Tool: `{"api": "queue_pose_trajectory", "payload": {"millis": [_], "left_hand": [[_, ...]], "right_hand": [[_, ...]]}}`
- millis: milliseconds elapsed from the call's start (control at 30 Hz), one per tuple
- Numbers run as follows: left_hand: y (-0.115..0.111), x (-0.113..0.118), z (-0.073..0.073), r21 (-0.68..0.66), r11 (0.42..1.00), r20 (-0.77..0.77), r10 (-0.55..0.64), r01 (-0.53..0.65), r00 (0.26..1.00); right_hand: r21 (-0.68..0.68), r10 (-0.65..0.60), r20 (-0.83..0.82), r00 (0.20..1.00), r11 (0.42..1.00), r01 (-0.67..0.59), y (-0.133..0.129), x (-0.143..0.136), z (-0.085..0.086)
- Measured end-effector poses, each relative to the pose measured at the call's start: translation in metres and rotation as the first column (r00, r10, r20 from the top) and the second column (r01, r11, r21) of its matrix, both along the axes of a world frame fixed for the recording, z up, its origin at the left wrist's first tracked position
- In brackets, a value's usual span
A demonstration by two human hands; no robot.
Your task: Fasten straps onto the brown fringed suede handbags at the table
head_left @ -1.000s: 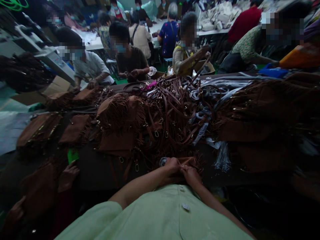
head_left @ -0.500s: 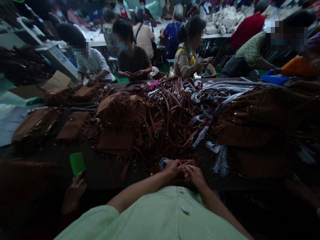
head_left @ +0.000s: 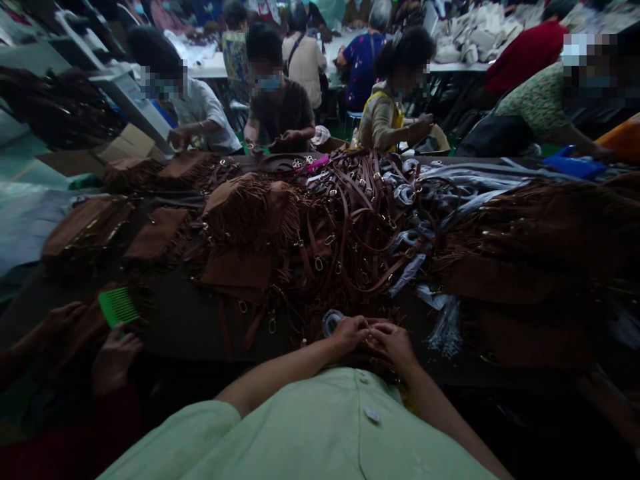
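My left hand (head_left: 349,332) and my right hand (head_left: 394,341) meet close in front of my body, fingertips pinched together. Whatever small thing lies between the fingertips is too dark to make out. Beneath and behind them is brown fringed material (head_left: 391,315). A coil of clear plastic (head_left: 332,323) sits beside my left hand. Beyond the hands spreads a heap of brown straps (head_left: 357,220) with metal clasps. A brown fringed pouch (head_left: 237,272) lies to the left of that heap.
At left, a co-worker's hand (head_left: 117,357) holds a green comb (head_left: 118,308) against brown fringe. Stacked fringed pouches (head_left: 530,233) fill the right side. Pale plastic-wrapped strips (head_left: 445,327) lie right of my hands. Several people sit across the table, beside a blue object (head_left: 575,163).
The view has shifted slightly. My hands stay together, fingertips now closer. At left, the co-worker's comb has moved left onto brown fringe, and a second hand shows there.
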State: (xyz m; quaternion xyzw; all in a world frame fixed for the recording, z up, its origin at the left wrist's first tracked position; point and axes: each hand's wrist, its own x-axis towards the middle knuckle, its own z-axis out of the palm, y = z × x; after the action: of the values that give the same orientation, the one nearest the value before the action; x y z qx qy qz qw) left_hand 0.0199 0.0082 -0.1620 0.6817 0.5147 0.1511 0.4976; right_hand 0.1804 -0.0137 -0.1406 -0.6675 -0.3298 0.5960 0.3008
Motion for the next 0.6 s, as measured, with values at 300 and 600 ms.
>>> {"api": "queue_pose_trajectory", "payload": {"millis": [300,600], "left_hand": [[-0.0018,-0.0034,0.0,-0.072,0.997,0.091,-0.023,0.03,0.996],[-0.0021,-0.0048,0.0076,-0.056,0.996,0.056,-0.064,0.067,0.996]], "right_hand": [[0.007,0.18,0.065,0.982,0.984,-0.18,0.0006,0.0096,0.0025],[0.014,0.166,0.052,0.985,0.986,-0.167,-0.0035,0.0075,0.0042]]}}
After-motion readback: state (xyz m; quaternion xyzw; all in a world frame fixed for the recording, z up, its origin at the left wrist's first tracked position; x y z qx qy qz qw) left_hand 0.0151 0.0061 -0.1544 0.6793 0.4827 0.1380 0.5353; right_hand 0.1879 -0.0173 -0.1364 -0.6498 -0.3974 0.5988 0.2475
